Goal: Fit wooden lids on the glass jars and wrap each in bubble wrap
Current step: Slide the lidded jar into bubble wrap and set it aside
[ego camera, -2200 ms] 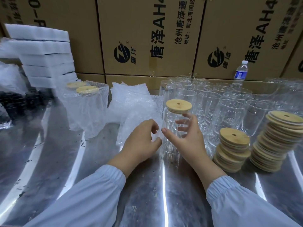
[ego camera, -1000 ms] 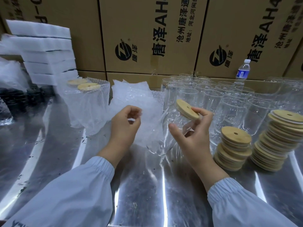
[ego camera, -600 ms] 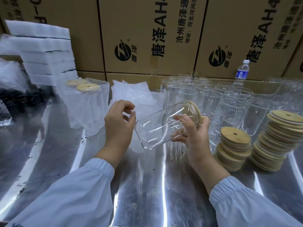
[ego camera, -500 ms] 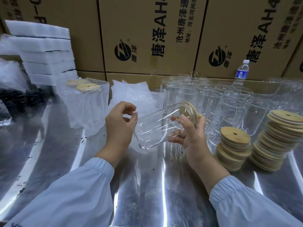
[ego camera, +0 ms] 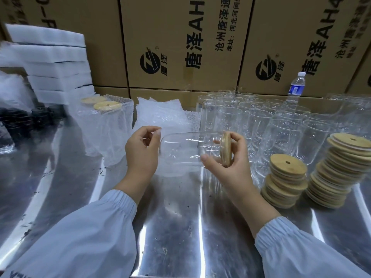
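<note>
A clear glass jar (ego camera: 186, 150) with a wooden lid (ego camera: 225, 148) on its mouth lies level in the air above the metal table. My right hand (ego camera: 230, 163) grips its lidded end, thumb below and fingers over the lid. My left hand (ego camera: 141, 151) is at the jar's base with curled fingers; whether it holds bubble wrap there I cannot tell. A heap of bubble wrap (ego camera: 162, 115) lies just behind. Two stacks of wooden lids (ego camera: 285, 179) (ego camera: 341, 169) stand at the right. Several open jars (ego camera: 267, 117) stand behind them.
Two lidded jars wrapped in bubble wrap (ego camera: 106, 125) stand at the left. Behind them are stacked white foam sheets (ego camera: 54, 65) and several black items (ego camera: 26, 121). Cardboard boxes (ego camera: 180, 41) wall the back, with a water bottle (ego camera: 297, 87) before them. The steel table (ego camera: 180, 227) reflects light.
The lidded jar stood upright on the table. My right hand lifted it and tipped it over, base to the left, until it lies level. My left hand rose to its base.
</note>
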